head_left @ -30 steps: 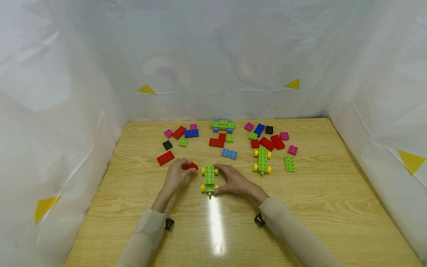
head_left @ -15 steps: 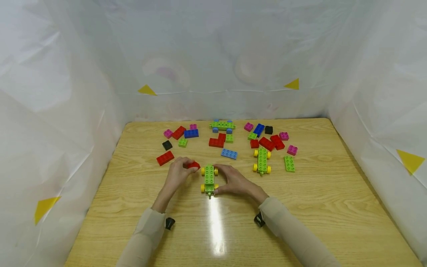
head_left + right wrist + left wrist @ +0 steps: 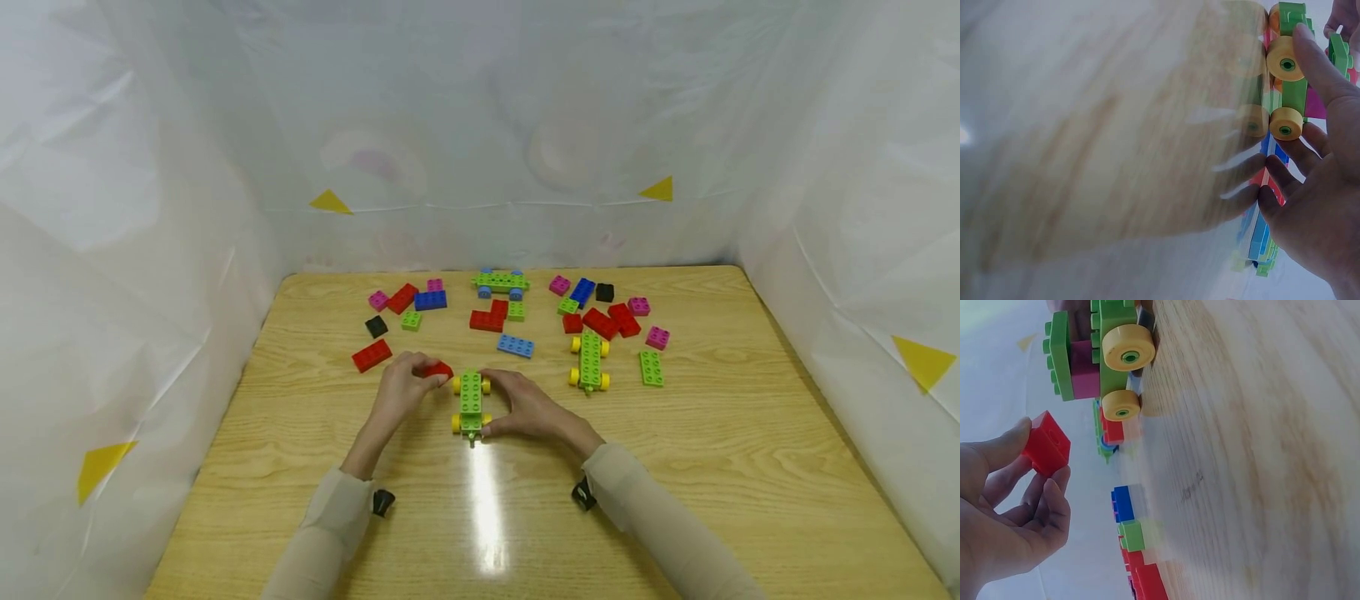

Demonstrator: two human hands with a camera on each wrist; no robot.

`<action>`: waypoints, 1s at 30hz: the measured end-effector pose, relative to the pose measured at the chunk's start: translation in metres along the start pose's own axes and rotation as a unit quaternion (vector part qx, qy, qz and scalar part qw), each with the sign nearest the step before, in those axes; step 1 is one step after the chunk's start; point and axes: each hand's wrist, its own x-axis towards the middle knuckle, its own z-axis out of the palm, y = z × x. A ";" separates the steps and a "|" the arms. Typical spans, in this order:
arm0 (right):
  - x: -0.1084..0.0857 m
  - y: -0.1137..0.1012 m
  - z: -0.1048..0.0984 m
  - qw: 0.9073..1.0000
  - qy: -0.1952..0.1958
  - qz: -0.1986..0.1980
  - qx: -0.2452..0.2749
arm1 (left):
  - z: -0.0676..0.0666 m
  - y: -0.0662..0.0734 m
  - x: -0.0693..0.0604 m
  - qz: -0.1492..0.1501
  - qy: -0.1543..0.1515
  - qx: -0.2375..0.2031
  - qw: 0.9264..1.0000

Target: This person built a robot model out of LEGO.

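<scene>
In the head view my left hand [image 3: 399, 392] pinches a red toy brick [image 3: 438, 372] between thumb and fingers, just left of a green toy car [image 3: 471, 400] with yellow wheels. The left wrist view has the red brick [image 3: 1048, 444] tilted and raised off the table, apart from the car. On the car's green base sits a magenta brick [image 3: 1085, 370], and a green brick [image 3: 1060, 356] lies across its top. My right hand [image 3: 528, 406] holds the car from the right side, thumb at the near end and fingers at the far end.
A second green car base [image 3: 591, 360] with yellow wheels stands to the right; another with blue wheels [image 3: 501, 282] is at the back. Around them lie several loose bricks, among them a light blue one [image 3: 516, 346], a red one [image 3: 372, 355] and a green one [image 3: 652, 368].
My left hand has shifted slightly right with the red brick, bringing it closer to the car's far end. The right hand and the car have stayed in place.
</scene>
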 end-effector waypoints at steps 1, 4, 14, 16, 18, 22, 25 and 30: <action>0.000 0.000 0.000 1.000 0.000 0.000 0.000 | 0.000 0.000 0.000 0.003 -0.002 -0.001 1.000; -0.001 0.000 0.000 1.000 0.002 -0.001 0.001 | 0.002 0.002 -0.002 0.016 -0.010 -0.010 1.000; -0.001 -0.002 -0.001 1.000 0.004 -0.007 0.002 | 0.008 0.010 -0.006 0.064 -0.037 -0.034 0.997; -0.001 -0.002 -0.001 1.000 0.004 -0.005 0.000 | 0.009 0.010 -0.006 0.072 -0.043 -0.034 0.996; -0.001 -0.003 -0.001 1.000 0.006 -0.005 0.001 | 0.011 0.009 -0.006 0.078 -0.046 -0.030 0.995; -0.001 -0.003 -0.002 1.000 0.009 -0.010 0.005 | 0.013 0.007 -0.005 0.087 -0.047 -0.026 0.995; -0.001 -0.003 -0.002 1.000 0.008 -0.010 0.006 | 0.013 0.007 -0.004 0.089 -0.047 -0.027 0.995; -0.001 -0.003 -0.002 1.000 0.003 -0.001 0.003 | 0.013 0.008 -0.004 0.092 -0.054 -0.030 0.994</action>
